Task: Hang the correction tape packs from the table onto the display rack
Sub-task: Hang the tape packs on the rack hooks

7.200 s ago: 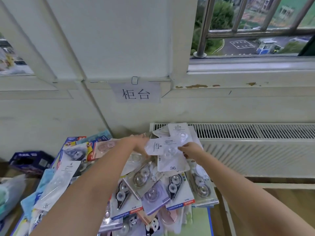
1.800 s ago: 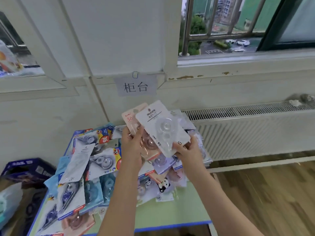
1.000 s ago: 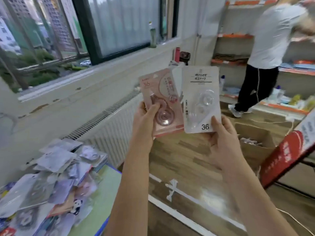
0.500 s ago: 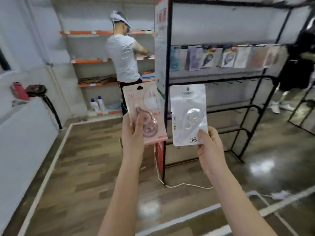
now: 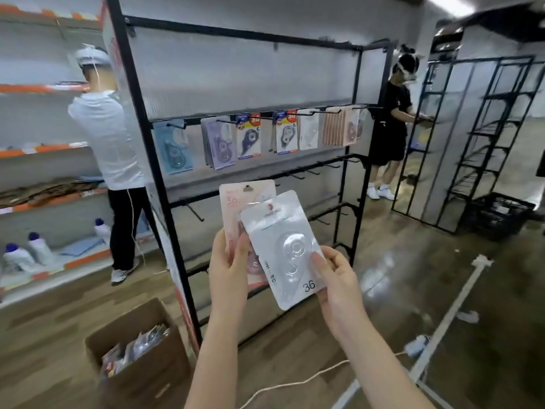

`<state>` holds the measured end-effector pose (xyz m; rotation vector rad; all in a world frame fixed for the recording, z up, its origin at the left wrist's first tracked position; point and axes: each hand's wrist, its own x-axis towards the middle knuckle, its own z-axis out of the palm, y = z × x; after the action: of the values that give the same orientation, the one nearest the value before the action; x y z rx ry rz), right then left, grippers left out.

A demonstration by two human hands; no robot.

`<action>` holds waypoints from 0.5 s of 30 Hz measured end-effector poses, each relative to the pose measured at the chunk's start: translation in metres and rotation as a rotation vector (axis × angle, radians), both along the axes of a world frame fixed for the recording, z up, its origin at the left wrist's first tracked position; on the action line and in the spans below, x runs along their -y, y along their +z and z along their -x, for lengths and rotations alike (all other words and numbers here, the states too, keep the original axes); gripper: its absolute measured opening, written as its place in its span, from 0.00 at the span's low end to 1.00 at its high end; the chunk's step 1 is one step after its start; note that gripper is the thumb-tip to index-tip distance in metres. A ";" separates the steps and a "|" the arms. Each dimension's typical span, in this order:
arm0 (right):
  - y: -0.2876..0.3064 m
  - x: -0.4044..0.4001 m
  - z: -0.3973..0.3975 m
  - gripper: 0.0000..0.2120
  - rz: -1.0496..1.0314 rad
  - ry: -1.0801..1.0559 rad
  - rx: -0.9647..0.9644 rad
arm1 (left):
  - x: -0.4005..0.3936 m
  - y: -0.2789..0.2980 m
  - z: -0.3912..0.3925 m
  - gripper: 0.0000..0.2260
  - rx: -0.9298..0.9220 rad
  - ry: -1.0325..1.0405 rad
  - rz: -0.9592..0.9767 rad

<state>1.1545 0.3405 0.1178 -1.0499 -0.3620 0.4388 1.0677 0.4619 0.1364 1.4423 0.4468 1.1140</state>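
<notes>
Hands [image 5: 283, 273] hold two packs [image 5: 277, 240] — facing rack [image 5: 250, 119].

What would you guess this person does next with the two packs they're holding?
Probably lift the white pack in the right hand to the rack hook where matching white packs hang; the left hand holds the pink pack, and neither is hung yet.

Black display rack [image 5: 153, 160] stands upright on the wooden floor [image 5: 59, 329]. Top rail of hooks carries a row of hanging correction tape packs [image 5: 249, 137]: blue, purple, two dark-printed, white, then a thick pink bunch at the right end. Lower hooks [image 5: 306, 172] bare. On the floor beside the rack's left post, an open cardboard box [image 5: 153, 376] holding more packs. A pale cord [image 5: 295, 382] trails across the boards.
</notes>
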 end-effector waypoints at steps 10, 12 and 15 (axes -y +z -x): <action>-0.009 -0.043 -0.125 0.10 0.153 -0.046 0.018 | -0.040 0.000 -0.148 0.08 -0.032 -0.051 0.047; -0.007 -0.046 -0.147 0.12 0.161 -0.056 0.034 | -0.041 -0.001 -0.174 0.09 -0.034 -0.083 0.071; -0.006 -0.049 -0.183 0.15 0.176 -0.067 0.060 | -0.044 -0.005 -0.214 0.09 -0.035 -0.084 0.070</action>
<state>1.3372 0.3893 0.1116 -1.2450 -0.3445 0.3844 1.2813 0.5064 0.1314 1.4080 0.4415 0.9982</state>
